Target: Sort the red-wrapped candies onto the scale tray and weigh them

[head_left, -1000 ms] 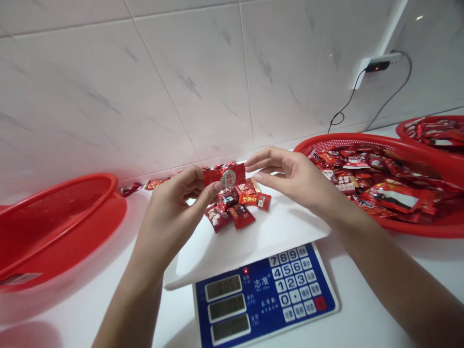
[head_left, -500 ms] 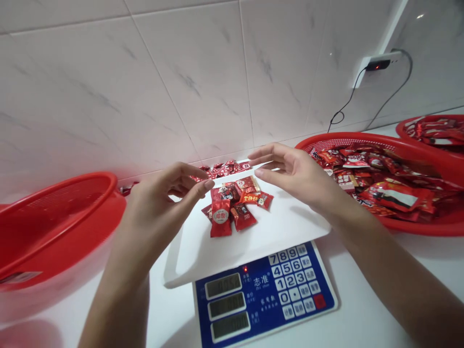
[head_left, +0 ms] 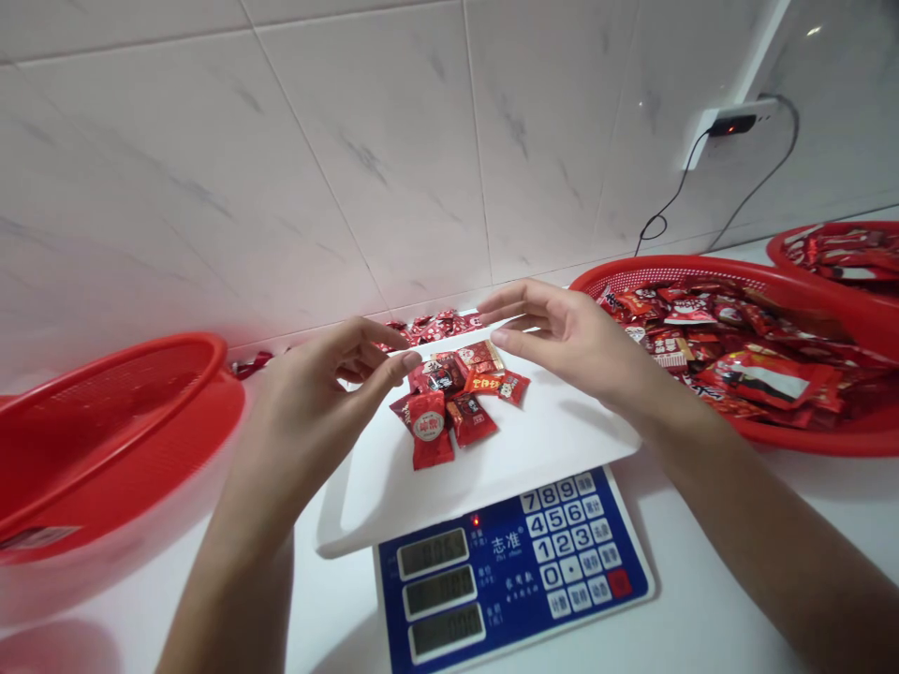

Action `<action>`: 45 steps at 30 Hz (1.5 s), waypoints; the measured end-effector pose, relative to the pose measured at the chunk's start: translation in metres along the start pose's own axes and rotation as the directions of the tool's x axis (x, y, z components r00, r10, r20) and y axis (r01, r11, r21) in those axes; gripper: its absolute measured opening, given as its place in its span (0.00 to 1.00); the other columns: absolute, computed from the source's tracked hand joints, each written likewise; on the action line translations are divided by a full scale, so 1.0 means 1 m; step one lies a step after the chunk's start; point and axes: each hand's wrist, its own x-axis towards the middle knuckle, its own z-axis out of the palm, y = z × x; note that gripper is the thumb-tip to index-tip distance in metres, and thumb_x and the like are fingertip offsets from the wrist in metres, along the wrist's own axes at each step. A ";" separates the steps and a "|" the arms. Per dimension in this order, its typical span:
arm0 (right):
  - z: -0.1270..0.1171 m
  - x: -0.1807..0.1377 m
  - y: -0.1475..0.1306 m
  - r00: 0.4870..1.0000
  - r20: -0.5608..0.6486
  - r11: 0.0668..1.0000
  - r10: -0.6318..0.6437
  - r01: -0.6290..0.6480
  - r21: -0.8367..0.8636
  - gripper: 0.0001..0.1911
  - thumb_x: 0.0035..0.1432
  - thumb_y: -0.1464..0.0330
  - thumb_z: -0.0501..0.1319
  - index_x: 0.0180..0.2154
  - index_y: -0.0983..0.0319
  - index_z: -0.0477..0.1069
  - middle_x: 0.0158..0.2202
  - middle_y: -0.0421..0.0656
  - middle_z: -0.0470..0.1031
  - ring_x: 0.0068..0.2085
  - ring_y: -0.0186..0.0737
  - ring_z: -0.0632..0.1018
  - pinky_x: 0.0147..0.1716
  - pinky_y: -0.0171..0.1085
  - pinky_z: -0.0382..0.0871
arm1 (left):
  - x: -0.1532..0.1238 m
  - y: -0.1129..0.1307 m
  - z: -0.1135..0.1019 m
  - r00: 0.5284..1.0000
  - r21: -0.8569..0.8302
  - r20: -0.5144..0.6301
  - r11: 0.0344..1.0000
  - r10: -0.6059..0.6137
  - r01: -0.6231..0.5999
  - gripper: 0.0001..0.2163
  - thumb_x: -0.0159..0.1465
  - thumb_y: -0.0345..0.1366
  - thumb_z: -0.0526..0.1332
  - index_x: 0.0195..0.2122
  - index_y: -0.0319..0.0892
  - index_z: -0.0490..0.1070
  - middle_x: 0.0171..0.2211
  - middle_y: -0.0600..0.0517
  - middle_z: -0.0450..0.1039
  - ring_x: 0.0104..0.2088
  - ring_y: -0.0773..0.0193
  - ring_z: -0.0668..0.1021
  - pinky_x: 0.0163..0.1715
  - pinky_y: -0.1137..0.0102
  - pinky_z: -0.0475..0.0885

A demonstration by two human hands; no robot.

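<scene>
Several red-wrapped snack packets (head_left: 472,417) lie in a loose pile on the white tray (head_left: 548,440) of a digital scale (head_left: 506,580). To the left of the pile hovers my left hand (head_left: 330,393), empty, with its thumb and fingers apart. My right hand (head_left: 554,328) is held over the tray's far right part, fingers stretched out and holding nothing. Lit digits show on the scale's display (head_left: 432,554), but I cannot read them surely.
At the right stands a red basket (head_left: 702,267) full of red packets, with another filled red basket (head_left: 779,248) behind it. A red basket (head_left: 217,374) stands at the left. More packets (head_left: 442,326) lie behind the tray by the tiled wall.
The front packet with the round label has shifted slightly and turned on the tray. My left hand has moved a little to the right; my right hand has barely moved. The display digits differ.
</scene>
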 end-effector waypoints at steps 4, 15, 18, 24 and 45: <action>-0.001 0.001 0.001 1.000 0.007 1.000 0.006 -0.006 -0.002 0.09 0.63 0.70 0.65 0.46 0.61 0.74 0.49 0.45 0.80 0.47 0.39 0.79 0.45 0.39 0.74 | 0.001 -0.002 0.002 1.000 0.002 0.004 1.000 0.004 -0.004 0.12 0.63 0.50 0.65 0.37 0.48 0.78 0.29 0.52 0.78 0.30 0.61 0.77 0.30 0.68 0.70; -0.008 0.001 0.003 1.000 -0.014 0.981 -0.013 0.010 -0.195 0.11 0.62 0.70 0.64 0.47 0.62 0.75 0.46 0.45 0.80 0.44 0.40 0.80 0.42 0.38 0.72 | 0.001 -0.005 0.009 0.995 0.066 0.022 0.993 0.094 -0.095 0.23 0.62 0.58 0.65 0.51 0.48 0.74 0.47 0.48 0.78 0.44 0.53 0.80 0.44 0.60 0.76; -0.013 -0.001 0.010 0.996 0.026 0.857 0.079 -0.055 -0.512 0.16 0.60 0.66 0.64 0.49 0.63 0.75 0.41 0.47 0.80 0.41 0.44 0.79 0.39 0.41 0.70 | 0.003 -0.017 0.024 0.968 0.101 0.199 0.979 0.155 -0.177 0.42 0.57 0.66 0.64 0.68 0.54 0.57 0.67 0.41 0.62 0.65 0.39 0.67 0.59 0.46 0.68; -0.008 0.002 0.028 0.950 0.224 0.757 0.215 -0.017 -0.654 0.21 0.60 0.65 0.62 0.54 0.61 0.74 0.51 0.51 0.77 0.50 0.50 0.77 0.43 0.43 0.69 | 0.013 -0.036 0.059 0.836 0.211 0.546 0.957 0.053 -0.199 0.58 0.47 0.71 0.67 0.74 0.62 0.38 0.76 0.41 0.33 0.71 0.20 0.40 0.61 0.26 0.49; -0.035 -0.011 -0.015 0.928 0.240 0.780 0.285 -0.079 -0.621 0.26 0.66 0.69 0.59 0.64 0.60 0.68 0.54 0.49 0.78 0.54 0.46 0.78 0.50 0.39 0.68 | 0.012 -0.009 0.086 0.935 0.012 0.318 0.985 0.157 -0.170 0.10 0.60 0.33 0.66 0.43 0.49 0.79 0.42 0.50 0.75 0.40 0.56 0.77 0.47 0.56 0.72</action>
